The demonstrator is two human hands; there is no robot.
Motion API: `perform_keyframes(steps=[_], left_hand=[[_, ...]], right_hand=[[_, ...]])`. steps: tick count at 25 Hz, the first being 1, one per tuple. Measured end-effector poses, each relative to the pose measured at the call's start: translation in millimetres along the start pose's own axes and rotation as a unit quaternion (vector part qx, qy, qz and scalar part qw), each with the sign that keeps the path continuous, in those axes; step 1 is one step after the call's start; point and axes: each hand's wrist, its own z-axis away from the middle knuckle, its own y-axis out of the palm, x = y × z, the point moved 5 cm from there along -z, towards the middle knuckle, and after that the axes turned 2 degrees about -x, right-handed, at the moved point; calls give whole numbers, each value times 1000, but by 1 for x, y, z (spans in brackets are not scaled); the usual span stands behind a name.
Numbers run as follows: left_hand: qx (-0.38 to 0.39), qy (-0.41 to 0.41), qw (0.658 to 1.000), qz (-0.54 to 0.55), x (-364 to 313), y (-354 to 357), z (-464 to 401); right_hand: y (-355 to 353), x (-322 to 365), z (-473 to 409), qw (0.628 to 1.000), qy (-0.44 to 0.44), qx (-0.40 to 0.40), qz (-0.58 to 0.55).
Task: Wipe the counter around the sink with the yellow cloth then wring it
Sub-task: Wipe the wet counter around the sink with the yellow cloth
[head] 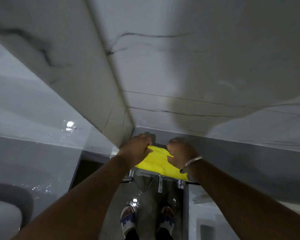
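The yellow cloth [158,163] is stretched between my two hands near the corner where the marble-patterned walls meet. My left hand [137,146] pinches its left upper edge, fingers closed. My right hand [179,150], with a metal bangle on the wrist, grips the right upper edge. The cloth hangs down over a chrome rack or fitting [160,181] fixed to the wall below my hands. The sink and the counter around it cannot be made out clearly in this view.
A white fixture [215,213] stands at the lower right. A toilet with a grey seat [9,207] is at the lower left. The wet floor [145,205] shows below, with my sandalled feet [128,219] on it. Glossy tiled walls [197,66] close in ahead and left.
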Motion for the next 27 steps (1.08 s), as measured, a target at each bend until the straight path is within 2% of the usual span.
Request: perform_keyframes(steps=[3,6,8,12,18,20,23,27], left_hand=[[1,14,1000,17,-7,-21,35],[-6,7,1000,10,-14,-46,72],[-38,-29,998,39,-12,-62,101],[-80,-65,994,46,3,-81,163],[-236,-92,964,76,59,-118,279],[-247,-94,960,94,75,-118,292],[-275,-112,948,114,120,-115,316],[-284,-158,942,87,195,-119,323]], right_hand=[[-4,13,23,993,6,-3,-115],[-9,36,41,989,-26,47,-136],[-18,61,47,989,-62,68,-116],[-33,117,59,987,-124,55,-87],[-23,248,48,963,-264,47,1],[-15,271,44,964,-256,72,25],[6,312,23,968,-228,102,-1],[42,358,-17,973,-158,115,-124]])
